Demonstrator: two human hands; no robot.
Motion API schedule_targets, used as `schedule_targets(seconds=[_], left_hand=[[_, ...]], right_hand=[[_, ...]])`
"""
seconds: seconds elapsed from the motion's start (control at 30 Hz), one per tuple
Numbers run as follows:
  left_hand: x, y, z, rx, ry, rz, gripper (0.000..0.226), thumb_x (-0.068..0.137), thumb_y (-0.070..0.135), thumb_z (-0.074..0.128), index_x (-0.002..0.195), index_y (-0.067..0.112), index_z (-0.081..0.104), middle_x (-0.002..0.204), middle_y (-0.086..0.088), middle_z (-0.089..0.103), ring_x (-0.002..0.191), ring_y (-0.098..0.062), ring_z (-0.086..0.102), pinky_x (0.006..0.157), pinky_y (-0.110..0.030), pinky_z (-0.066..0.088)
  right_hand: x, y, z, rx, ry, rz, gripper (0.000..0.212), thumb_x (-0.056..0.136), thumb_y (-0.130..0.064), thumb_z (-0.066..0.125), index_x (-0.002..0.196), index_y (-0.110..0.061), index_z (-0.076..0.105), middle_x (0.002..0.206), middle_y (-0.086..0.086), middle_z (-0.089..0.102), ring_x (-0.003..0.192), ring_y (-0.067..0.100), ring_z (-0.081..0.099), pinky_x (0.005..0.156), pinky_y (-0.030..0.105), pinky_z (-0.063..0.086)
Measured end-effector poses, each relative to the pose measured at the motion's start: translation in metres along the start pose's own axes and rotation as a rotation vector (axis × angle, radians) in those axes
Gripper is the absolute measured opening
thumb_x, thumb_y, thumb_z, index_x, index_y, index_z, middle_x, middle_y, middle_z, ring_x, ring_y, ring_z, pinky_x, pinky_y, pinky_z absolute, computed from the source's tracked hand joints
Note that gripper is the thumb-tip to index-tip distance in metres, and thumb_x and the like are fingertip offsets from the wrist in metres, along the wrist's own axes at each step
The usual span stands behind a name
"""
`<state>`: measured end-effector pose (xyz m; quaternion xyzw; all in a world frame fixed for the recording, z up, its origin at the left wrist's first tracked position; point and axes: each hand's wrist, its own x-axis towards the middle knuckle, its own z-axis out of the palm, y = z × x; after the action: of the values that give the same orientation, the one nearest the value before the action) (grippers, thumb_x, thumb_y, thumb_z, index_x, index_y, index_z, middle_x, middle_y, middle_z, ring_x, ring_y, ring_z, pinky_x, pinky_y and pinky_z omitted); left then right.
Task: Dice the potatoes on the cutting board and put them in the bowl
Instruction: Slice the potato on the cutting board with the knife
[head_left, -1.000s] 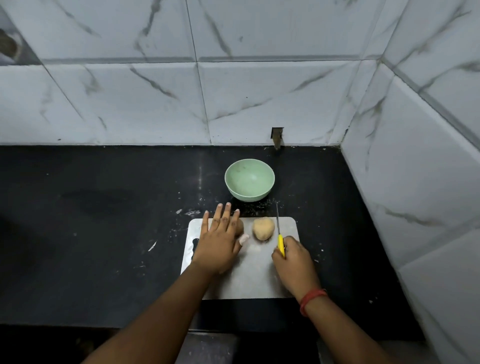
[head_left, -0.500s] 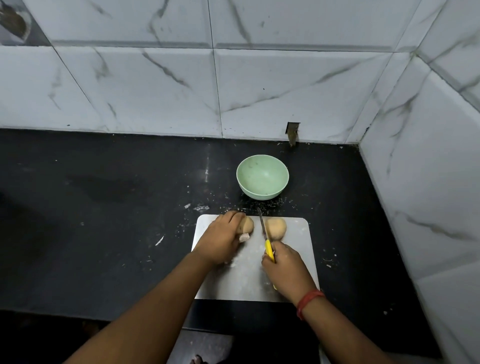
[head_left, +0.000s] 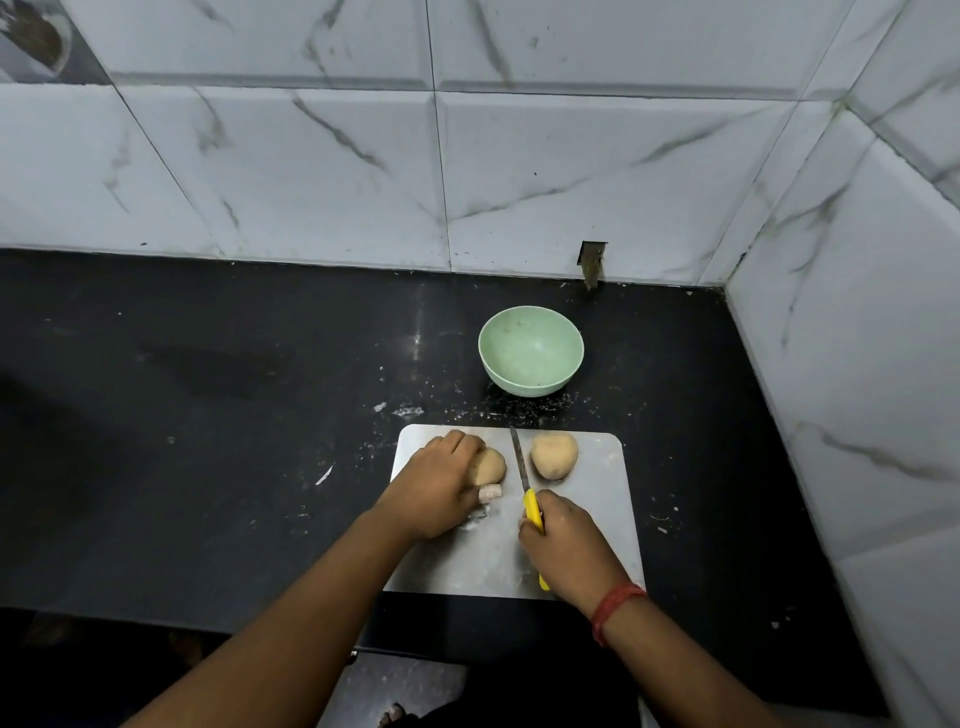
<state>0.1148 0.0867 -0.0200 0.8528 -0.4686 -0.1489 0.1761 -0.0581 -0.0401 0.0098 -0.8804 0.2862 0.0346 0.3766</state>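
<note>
Two potatoes lie whole on the cutting board (head_left: 597, 545); the left hand (head_left: 436, 493), flat a second ago, now cups the left potato (head_left: 491, 466). The right hand (head_left: 566, 551) grips the knife (head_left: 522, 478) between them. The bowl (head_left: 531, 349) waits empty on the desk (head_left: 234, 415); cutting looks imminent.

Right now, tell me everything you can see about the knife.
The knife is small, with a thin, narrow, grey metal-looking blade and a bright yellow handle that looks like plastic. The right hand grips the handle, hiding most of it; a yellow end shows below the hand. The blade points away from the person over the cutting board, in the gap between the two potatoes. Whether its tip touches the board cannot be told.
</note>
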Motion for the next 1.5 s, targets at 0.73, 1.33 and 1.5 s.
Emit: schedule_targets(seconds=[0.73,1.33,1.5], left_hand=[[-0.019,0.020,0.010,0.254,0.099,-0.125,0.079,0.092,0.069,0.008,0.148,0.024,0.041,0.117,0.000,0.057,0.108,-0.025,0.055,0.093,-0.043,0.035],[-0.020,0.024,0.024,0.050,0.205,-0.071,0.056,0.098,0.040,0.034,0.138,0.008,0.055,0.133,-0.007,0.053,0.103,-0.028,0.055,0.087,-0.046,0.048],[-0.023,0.028,0.028,-0.083,0.206,-0.104,0.052,0.100,0.028,0.040,0.142,-0.002,0.049,0.141,-0.016,0.047,0.121,-0.031,0.050,0.108,-0.039,0.039]], right_hand=[[0.001,-0.010,0.001,-0.009,-0.064,0.032,0.016,0.093,-0.026,0.050,0.081,-0.015,0.047,0.088,0.003,0.055,0.081,0.020,0.054,0.067,0.030,0.038],[-0.005,-0.024,-0.003,-0.011,-0.076,0.034,0.009,0.096,-0.018,0.045,0.090,-0.013,0.044,0.104,0.011,0.057,0.091,0.024,0.051,0.071,0.029,0.032],[-0.009,-0.025,-0.002,0.025,-0.053,0.068,0.012,0.100,-0.018,0.038,0.100,-0.008,0.046,0.101,0.017,0.061,0.090,0.032,0.058,0.074,0.038,0.044]])
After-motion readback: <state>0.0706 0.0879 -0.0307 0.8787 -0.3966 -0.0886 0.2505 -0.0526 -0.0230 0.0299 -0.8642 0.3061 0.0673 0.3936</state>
